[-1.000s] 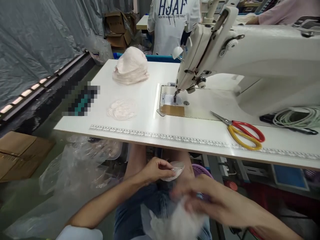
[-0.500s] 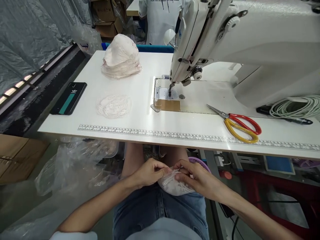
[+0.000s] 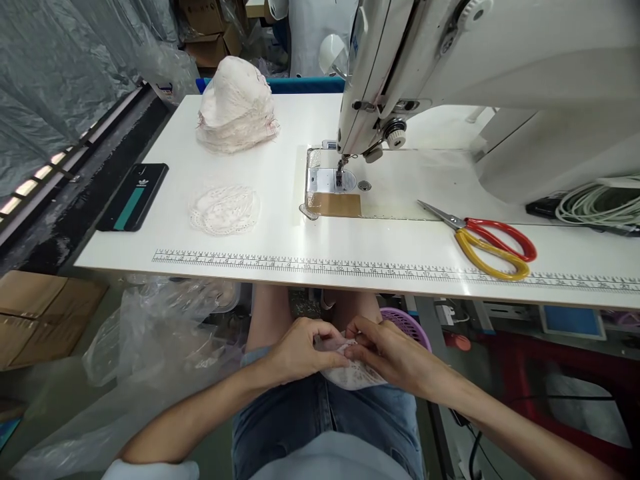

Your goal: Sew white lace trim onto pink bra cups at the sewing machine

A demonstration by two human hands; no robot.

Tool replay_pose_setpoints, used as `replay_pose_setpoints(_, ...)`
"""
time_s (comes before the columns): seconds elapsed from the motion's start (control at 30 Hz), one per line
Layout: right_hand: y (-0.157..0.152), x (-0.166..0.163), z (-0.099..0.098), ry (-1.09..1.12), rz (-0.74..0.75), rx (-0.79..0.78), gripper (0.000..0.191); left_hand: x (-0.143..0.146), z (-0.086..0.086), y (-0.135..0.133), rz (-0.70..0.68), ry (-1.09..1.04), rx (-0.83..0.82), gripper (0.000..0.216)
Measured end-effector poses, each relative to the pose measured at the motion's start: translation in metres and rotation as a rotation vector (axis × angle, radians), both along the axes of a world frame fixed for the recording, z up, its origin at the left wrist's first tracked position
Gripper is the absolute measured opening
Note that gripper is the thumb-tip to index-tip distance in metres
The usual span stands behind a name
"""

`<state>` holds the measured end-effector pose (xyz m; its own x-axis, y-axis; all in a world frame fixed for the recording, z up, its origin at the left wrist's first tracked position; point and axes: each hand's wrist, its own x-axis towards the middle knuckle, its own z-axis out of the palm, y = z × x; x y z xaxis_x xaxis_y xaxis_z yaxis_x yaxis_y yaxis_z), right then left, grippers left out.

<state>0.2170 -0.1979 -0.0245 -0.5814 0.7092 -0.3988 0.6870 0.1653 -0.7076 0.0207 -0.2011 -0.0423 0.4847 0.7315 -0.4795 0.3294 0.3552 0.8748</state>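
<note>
Below the table edge, over my lap, both hands pinch a small white lace piece (image 3: 350,373). My left hand (image 3: 300,347) grips its left side with curled fingers. My right hand (image 3: 390,350) holds its right side, fingertips meeting the left hand's. On the white table (image 3: 280,227) above lie a flat lace piece (image 3: 224,210) and a stack of pale pink fabric cups (image 3: 235,113). The sewing machine (image 3: 450,87) stands at the right, its needle (image 3: 340,177) over the plate.
Red and yellow scissors (image 3: 487,241) lie right of the needle plate. A black phone (image 3: 133,197) rests at the table's left edge. Coiled white cable (image 3: 600,203) sits far right. Clear plastic bags (image 3: 165,333) and a cardboard box (image 3: 35,320) are at lower left. A purple basket (image 3: 407,327) is under the table.
A second ago my right hand was blurred in motion low over my lap. It has since come up to the lace piece, and both hands now grip it together.
</note>
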Motion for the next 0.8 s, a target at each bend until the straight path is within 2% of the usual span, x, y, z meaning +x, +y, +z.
replay_pose_setpoints(0.17, 0.003, -0.002, -0.003, 0.061, 0.001, 0.000, 0.013, -0.003, 0.006, 0.000, -0.032, 0.127, 0.145, 0.019)
replay_pose_setpoints(0.33, 0.007, -0.002, -0.007, 0.128, 0.022, -0.107, 0.019, -0.014, 0.009, 0.003, -0.186, 0.291, 0.249, 0.023)
replay_pose_setpoints(0.43, 0.010, -0.001, -0.013, 0.198, 0.007, -0.146, 0.019, -0.019, 0.004, 0.004, -0.250, 0.225, 0.255, 0.026)
replay_pose_setpoints(0.57, 0.011, -0.002, -0.017, 0.328, -0.023, -0.185, 0.025, -0.024, -0.001, 0.004, -0.269, 0.172, 0.259, 0.030)
replay_pose_setpoints(0.7, 0.012, -0.003, -0.015, 0.466, -0.032, -0.350, 0.025, -0.031, 0.004, 0.003, -0.283, 0.154, 0.280, 0.029)
replay_pose_setpoints(0.8, 0.010, -0.004, -0.019, 0.440, -0.027, -0.452, 0.024, -0.033, 0.007, 0.003, -0.288, 0.135, 0.254, 0.025)
